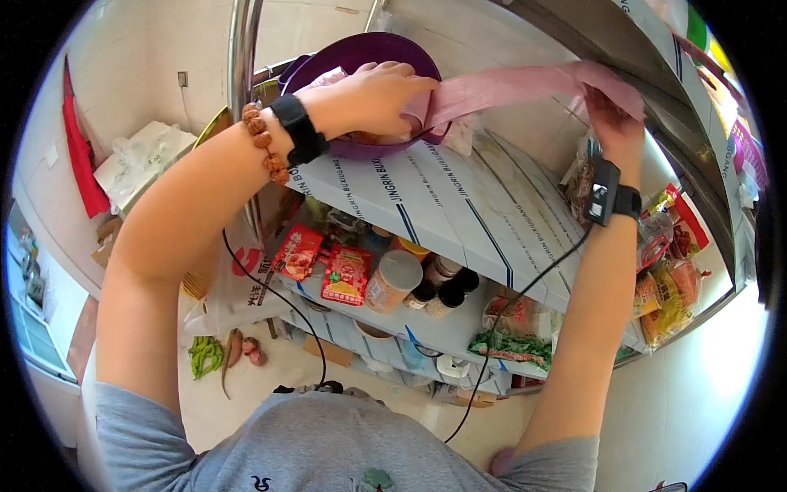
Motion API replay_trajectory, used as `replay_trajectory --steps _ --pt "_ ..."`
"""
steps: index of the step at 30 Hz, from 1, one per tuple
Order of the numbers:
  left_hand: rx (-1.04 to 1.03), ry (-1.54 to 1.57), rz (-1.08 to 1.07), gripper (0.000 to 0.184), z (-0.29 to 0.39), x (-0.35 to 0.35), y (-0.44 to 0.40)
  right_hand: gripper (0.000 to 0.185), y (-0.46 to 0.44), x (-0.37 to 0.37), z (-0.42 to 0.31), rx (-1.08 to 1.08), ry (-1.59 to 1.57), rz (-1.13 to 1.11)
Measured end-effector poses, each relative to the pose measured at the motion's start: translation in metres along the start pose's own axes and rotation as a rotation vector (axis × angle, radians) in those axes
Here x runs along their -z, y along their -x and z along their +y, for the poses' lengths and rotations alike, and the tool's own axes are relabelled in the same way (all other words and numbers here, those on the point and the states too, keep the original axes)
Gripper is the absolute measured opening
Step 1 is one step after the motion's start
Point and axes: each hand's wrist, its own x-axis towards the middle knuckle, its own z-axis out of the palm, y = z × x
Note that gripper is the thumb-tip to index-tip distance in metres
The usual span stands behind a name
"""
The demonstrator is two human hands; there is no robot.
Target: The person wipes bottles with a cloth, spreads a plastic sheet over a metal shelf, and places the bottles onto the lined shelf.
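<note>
Notably, both hands were occupied with one length of pink plastic (pixel 516 86), which ran from inside the basin (pixel 373 47) out past its right rim. Left hand (pixel 390 92): over the basin's mouth, fingers bent, clamped on the near end of the plastic; some fingertips were hidden. Right hand (pixel 615 125): well to the right of the basin, closed round the far end, most of its fingers covered by the plastic. Between the hands the strip hung clear of the shelf (pixel 393 184).

Containers. Basin: purple, standing on the shelf; a pale pink bundle (pixel 329 78) lay in it at the left, and something brownish showed under the left forearm, identity unclear. Below the basin, on a lower tier, stood a pale-lidded jar (pixel 393 281), contents not readable, with small dark-topped jars (pixel 447 299) just to its right and two red packets to its left, the nearer one (pixel 346 275) beside it. Below and right of the basin lay a clear bag (pixel 516 328) with something green at its lower edge. Below and left of the basin, a white bag (pixel 246 283) bore red print; contents hidden.
</note>
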Motion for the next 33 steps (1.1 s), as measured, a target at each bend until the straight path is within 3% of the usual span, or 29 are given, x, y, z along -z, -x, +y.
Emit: replay_trajectory --steps 2,4,5,6,8,11,14,17,19,22,25,28,31,33 --pt "0.009 -0.012 -0.011 0.053 0.0 0.003 0.002 0.036 0.009 0.02 -0.024 0.017 -0.02 -0.002" --pt "0.027 -0.035 -0.018 0.046 -0.001 0.005 0.006 0.037 -0.007 0.089 -0.05 0.42 0.861 -0.206" --pt "0.04 -0.008 -0.016 0.039 -0.005 0.002 0.008 0.038 0.0 0.101 -0.057 0.514 1.235 -0.224" --pt "0.049 0.008 -0.078 0.039 -0.006 0.004 0.006 0.041 0.008 0.113 -0.065 0.64 1.596 -0.22" --pt "0.071 0.041 -0.204 0.038 -0.007 0.011 0.004 0.046 0.053 0.108 -0.085 0.665 2.176 -0.014" --pt "0.079 0.103 -0.139 0.042 -0.019 0.003 0.004 0.049 0.048 0.162 -0.112 0.416 2.473 0.117" --pt "0.131 0.198 -0.122 0.049 -0.021 0.003 0.001 0.053 0.049 0.217 -0.14 0.439 2.412 0.067" --pt "0.135 0.317 -0.089 0.05 -0.026 -0.005 0.0 0.048 0.074 0.211 -0.158 0.224 2.311 0.136" --pt "0.133 0.343 -0.141 0.049 -0.023 0.002 -0.004 0.049 0.082 0.231 -0.17 0.178 2.468 0.143" --pt "0.135 0.359 -0.261 0.047 -0.019 0.007 -0.011 0.045 0.09 0.274 -0.2 0.257 2.936 0.013" --pt "0.069 0.323 -0.38 0.046 -0.024 -0.003 -0.016 0.04 0.09 0.32 -0.234 0.581 3.081 -0.291" --pt "0.018 0.227 -0.339 0.043 -0.009 0.008 -0.016 0.038 0.112 0.311 -0.239 -0.006 0.895 0.303" --pt "0.185 0.489 -0.388 0.039 0.018 0.04 -0.019 0.038 0.154 0.22 -0.222 -0.207 1.03 0.287" --pt "0.031 0.36 -0.261 0.039 0.012 0.038 -0.023 0.05 0.168 0.185 -0.221 -0.352 1.26 0.116"
